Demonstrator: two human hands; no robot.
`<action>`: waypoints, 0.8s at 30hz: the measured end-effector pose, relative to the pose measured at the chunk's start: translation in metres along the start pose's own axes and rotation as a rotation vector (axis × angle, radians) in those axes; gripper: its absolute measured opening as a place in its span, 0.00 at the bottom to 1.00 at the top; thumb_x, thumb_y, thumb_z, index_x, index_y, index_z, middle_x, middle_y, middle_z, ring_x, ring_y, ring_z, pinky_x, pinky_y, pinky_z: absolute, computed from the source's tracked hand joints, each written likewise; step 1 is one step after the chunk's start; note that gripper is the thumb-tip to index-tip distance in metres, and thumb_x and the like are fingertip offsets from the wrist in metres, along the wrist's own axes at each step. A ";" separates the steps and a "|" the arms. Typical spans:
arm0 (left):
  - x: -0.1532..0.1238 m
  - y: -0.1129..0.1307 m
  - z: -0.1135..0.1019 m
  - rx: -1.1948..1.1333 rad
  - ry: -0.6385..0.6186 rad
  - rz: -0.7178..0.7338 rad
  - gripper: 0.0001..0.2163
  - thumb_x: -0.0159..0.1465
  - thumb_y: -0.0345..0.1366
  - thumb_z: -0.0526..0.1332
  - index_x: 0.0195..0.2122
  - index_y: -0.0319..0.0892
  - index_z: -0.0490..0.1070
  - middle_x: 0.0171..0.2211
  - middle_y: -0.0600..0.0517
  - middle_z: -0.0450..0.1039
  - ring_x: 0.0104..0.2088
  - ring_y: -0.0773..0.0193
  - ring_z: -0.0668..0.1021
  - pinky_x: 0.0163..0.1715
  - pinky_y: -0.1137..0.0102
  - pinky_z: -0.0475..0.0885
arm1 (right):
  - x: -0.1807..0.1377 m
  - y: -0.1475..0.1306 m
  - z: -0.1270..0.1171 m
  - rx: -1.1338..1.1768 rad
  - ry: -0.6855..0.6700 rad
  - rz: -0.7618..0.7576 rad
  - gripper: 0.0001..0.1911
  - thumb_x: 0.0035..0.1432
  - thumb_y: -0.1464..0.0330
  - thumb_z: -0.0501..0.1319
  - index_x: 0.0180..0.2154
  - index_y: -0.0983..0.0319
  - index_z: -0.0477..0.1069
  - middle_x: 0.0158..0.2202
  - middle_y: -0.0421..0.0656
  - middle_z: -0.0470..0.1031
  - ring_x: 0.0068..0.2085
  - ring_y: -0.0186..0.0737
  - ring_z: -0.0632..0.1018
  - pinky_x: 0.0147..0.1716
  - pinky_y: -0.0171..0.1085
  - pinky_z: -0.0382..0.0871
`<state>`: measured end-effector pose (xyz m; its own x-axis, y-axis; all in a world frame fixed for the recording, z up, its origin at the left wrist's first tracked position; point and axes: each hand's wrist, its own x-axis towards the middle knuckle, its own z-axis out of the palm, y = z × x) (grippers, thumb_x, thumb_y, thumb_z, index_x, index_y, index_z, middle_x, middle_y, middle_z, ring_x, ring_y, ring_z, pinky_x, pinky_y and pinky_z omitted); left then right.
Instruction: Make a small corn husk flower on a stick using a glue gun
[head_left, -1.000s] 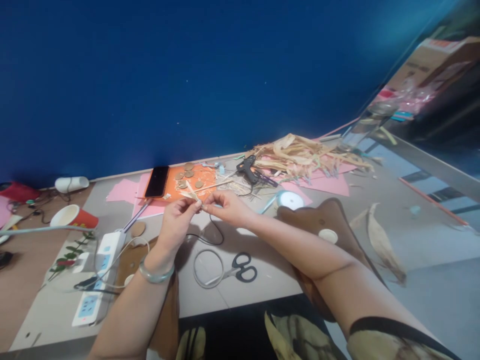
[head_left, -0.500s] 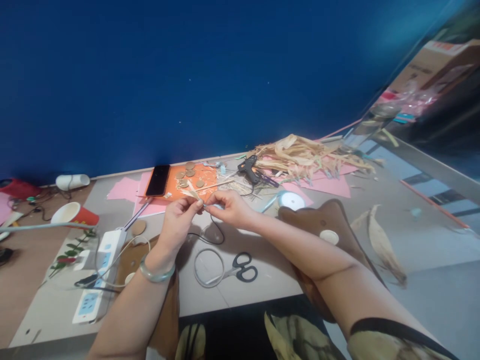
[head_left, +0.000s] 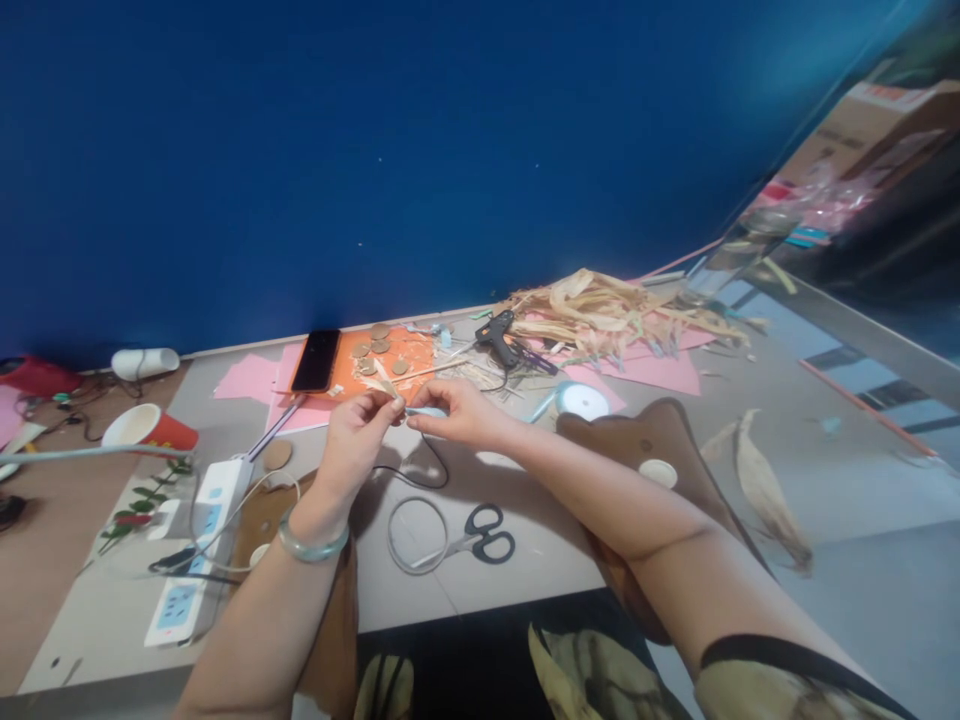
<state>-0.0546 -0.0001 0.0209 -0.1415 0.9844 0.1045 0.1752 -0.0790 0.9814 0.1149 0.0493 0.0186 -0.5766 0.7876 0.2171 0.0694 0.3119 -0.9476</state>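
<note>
My left hand (head_left: pixel 355 432) pinches a small pale strip of dried husk (head_left: pixel 385 378), whose tip sticks up above the fingers. Between the thumb and fingers of my right hand (head_left: pixel 469 415) is a light blue ribbon (head_left: pixel 425 411); it stretches across toward the husk. To the right of that hand lies a ribbon spool (head_left: pixel 585 401) with a white face, its loose end leading toward my wrist. Below the hands, scissors (head_left: pixel 484 535) with dark handles rest beside a looped pale cable (head_left: pixel 391 530).
Behind the hands are an orange sheet (head_left: pixel 424 350) with wooden discs, a phone (head_left: pixel 316 361), a glue gun (head_left: pixel 496 338) and heaped dried husks (head_left: pixel 585 300). A power strip (head_left: pixel 199 555) and paper cup (head_left: pixel 161 430) stand left. Brown bear-shaped pads (head_left: pixel 622 440) lie under my forearms.
My right hand has drawn slightly right, away from my left, so more blue ribbon shows between them. My left hand stays almost in place on the husk.
</note>
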 end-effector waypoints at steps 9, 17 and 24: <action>0.001 0.000 0.003 0.072 0.026 -0.022 0.12 0.52 0.43 0.66 0.25 0.39 0.71 0.21 0.53 0.72 0.25 0.66 0.73 0.28 0.72 0.68 | 0.005 0.009 0.001 0.146 0.005 0.171 0.13 0.48 0.62 0.67 0.27 0.66 0.72 0.25 0.40 0.74 0.26 0.30 0.69 0.26 0.31 0.61; 0.001 -0.002 0.006 0.070 0.080 -0.027 0.12 0.50 0.42 0.68 0.26 0.38 0.72 0.21 0.53 0.73 0.24 0.67 0.73 0.27 0.73 0.68 | 0.003 0.010 0.005 0.124 0.034 0.184 0.13 0.48 0.61 0.66 0.26 0.65 0.71 0.24 0.39 0.72 0.25 0.30 0.68 0.26 0.31 0.60; 0.000 -0.003 0.007 -0.217 -0.031 -0.078 0.11 0.52 0.39 0.70 0.26 0.39 0.71 0.20 0.55 0.71 0.22 0.70 0.72 0.27 0.74 0.68 | 0.002 0.005 0.002 0.225 -0.026 0.145 0.15 0.50 0.59 0.66 0.27 0.65 0.71 0.25 0.39 0.72 0.27 0.31 0.69 0.29 0.32 0.61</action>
<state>-0.0478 0.0010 0.0168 -0.1161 0.9929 0.0253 -0.0487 -0.0311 0.9983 0.1131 0.0511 0.0141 -0.5951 0.8005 0.0714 -0.0277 0.0684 -0.9973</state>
